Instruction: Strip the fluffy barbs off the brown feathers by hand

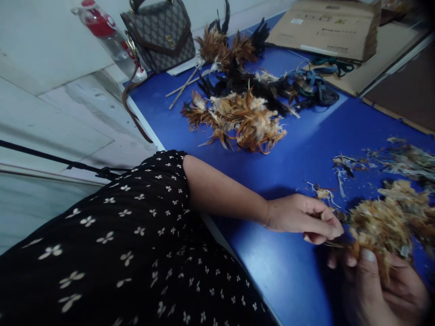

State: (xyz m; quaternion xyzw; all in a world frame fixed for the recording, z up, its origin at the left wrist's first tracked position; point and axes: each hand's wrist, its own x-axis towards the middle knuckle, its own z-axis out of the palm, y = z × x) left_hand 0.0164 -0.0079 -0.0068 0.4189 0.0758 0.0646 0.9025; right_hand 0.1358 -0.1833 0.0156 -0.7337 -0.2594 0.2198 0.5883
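My left hand (pixel 306 218) rests on the blue table (pixel 299 149), its fingers pinched on the stems of a bunch of tan and brown feathers (pixel 384 224). My right hand (pixel 380 290), low at the frame's right corner, is closed around the base of the same bunch, thumb on top. The feather bunch fans out to the right above both hands. My left arm in a black flowered sleeve (pixel 136 244) reaches in from the left.
A pile of brown and black feathers (pixel 238 113) lies mid-table with thin sticks (pixel 183 86). A patterned handbag (pixel 159 34) and a plastic bottle (pixel 108 36) sit at the far left edge. Cardboard boxes (pixel 326 27) and blue cords (pixel 316 86) lie behind. Feather scraps (pixel 401 160) litter the right.
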